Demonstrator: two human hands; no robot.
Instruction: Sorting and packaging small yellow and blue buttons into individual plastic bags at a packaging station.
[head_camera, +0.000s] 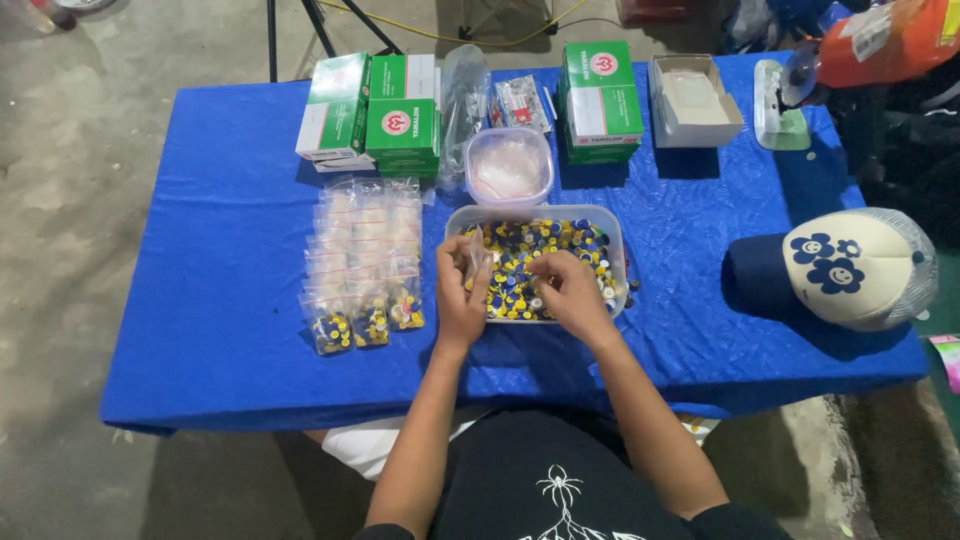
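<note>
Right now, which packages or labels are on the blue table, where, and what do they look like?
Green-and-white boxes: a stack, back left, rectangular.
Green-and-white boxes: second stack, back centre-right.
Open cardboard box: right of that stack, pale, holding something white.
Small clear bags: rows left of the tray, front ones filled with yellow and blue caps.
Clear bag: held in left hand over the tray.

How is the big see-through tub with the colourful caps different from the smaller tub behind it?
The big tub is wide, rectangular and open, full of yellow and blue caps. The small tub is squarer and holds something pale and whitish, not caps. The big tub sits nearer the hands; the small tub is farther back. Both are clear plastic on the blue table.
</note>
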